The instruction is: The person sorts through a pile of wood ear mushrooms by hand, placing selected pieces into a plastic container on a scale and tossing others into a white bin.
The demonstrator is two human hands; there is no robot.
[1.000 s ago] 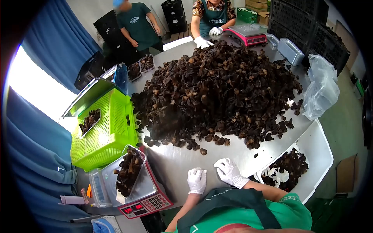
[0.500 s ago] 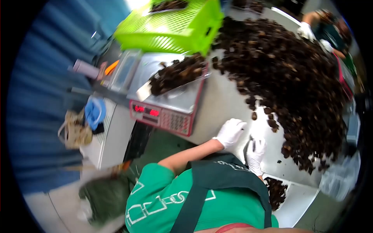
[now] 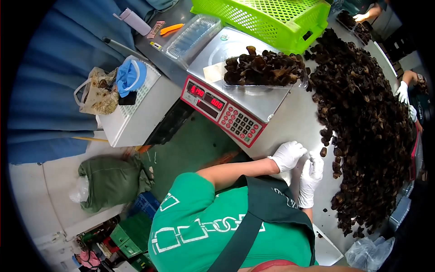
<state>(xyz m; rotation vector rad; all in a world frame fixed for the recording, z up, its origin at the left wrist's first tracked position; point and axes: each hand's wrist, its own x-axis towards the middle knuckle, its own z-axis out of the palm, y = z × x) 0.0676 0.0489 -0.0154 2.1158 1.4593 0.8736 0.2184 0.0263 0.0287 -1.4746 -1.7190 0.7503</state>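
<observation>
My left hand (image 3: 287, 156), in a white glove, is at the near edge of the metal table, its fingers curled and pinched together. Close beside it, my right hand (image 3: 310, 180), also gloved, has its fingers bent together with the tips near the left fingertips. Whatever either hand holds is too small or hidden. To their right spreads a large pile of dark wood ear mushrooms (image 3: 362, 122), with a few loose pieces near my fingers. Up and to the left, a clear plastic tray of wood ear mushrooms (image 3: 267, 68) rests on a digital scale (image 3: 222, 109) with lit red digits.
A green plastic crate (image 3: 272, 16) stands behind the scale, and empty clear trays (image 3: 192, 38) lie left of it. An orange cutter (image 3: 172, 29) lies near a lilac bottle (image 3: 134, 21). Another person's gloved hand (image 3: 402, 92) is at the pile's far side. Clear plastic bags (image 3: 369, 251) sit lower right.
The camera view has swung, shifting the scale, crate and pile rightward in the picture, and is sharper now. My hands remain close together at the table edge, their fingertips drawn nearer each other.
</observation>
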